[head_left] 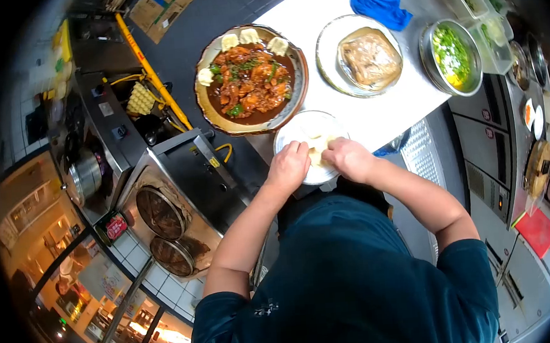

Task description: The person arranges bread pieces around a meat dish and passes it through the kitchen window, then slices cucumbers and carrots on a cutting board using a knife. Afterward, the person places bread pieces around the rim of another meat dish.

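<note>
My left hand [289, 166] and my right hand [349, 158] are both over a round white dish [283, 139] at the table's near edge. The fingers of both are bent and closed on soft, pale pieces of dough [316, 156] inside it; which piece each hand grips is partly hidden by the fingers. Just beyond my left hand stands a large brown-rimmed bowl [303, 86] of meat in dark sauce with green bits. Several pale flattened dough pieces [229, 42] stick along its inner wall.
On the white table [405, 114] are a glass dish [328, 72] holding a wrapped brown block [371, 59], a crumpled blue cloth [375, 2], and a metal bowl [429, 65] of chopped green and yellow food. Clear containers [493, 48] stand farther right. A stove [189, 177] adjoins on the left.
</note>
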The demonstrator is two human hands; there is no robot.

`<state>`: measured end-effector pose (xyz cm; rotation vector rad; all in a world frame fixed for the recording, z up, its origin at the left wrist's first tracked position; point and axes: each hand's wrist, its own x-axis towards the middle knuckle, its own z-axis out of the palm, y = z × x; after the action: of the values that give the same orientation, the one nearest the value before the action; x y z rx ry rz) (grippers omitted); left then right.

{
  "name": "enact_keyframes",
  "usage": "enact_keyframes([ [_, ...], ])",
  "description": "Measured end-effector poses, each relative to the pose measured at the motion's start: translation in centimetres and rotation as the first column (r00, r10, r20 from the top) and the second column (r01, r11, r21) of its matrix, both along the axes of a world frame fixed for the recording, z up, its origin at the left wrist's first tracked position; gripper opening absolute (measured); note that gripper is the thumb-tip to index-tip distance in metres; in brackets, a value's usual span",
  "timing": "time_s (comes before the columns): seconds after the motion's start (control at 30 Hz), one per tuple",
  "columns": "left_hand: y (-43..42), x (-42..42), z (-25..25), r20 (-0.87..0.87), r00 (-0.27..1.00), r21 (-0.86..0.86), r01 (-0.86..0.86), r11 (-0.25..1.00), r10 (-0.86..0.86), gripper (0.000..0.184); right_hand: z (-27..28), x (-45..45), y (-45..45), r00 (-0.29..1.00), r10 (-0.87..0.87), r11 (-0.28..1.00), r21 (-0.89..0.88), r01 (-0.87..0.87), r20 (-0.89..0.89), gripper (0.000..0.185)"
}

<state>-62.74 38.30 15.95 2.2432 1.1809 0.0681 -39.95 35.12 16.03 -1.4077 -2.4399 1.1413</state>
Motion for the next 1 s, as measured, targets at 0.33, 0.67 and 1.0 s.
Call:
enact_keyframes([
  [0.33, 10.2, -12.0, 4.3, 0.189, 0.898, 0.405, -0.44, 0.802, 0.397, 0.026, 5.0, -1.2, 11.3, 0.507, -0.786, 0.595, -0.212, 0.775, -0.353, 0.02],
  [0.67, 14.6, -13.4, 1.8, 0.022, 0.89, 0.014, -0.455, 0.89, 0.455, 0.017, -1.0, -7.2, 16.5, 0.629, -0.777, 0.591, 0.37, 0.717, 0.023, 0.03],
  [1.0, 3.9, -9.7, 4.6, 0.275, 0.816, 0.434, -0.577, 0.692, 0.509, 0.039, 0.5, -2.9, 12.7, 0.853, -0.507, 0.709, 0.504, 0.493, -0.121, 0.033],
])
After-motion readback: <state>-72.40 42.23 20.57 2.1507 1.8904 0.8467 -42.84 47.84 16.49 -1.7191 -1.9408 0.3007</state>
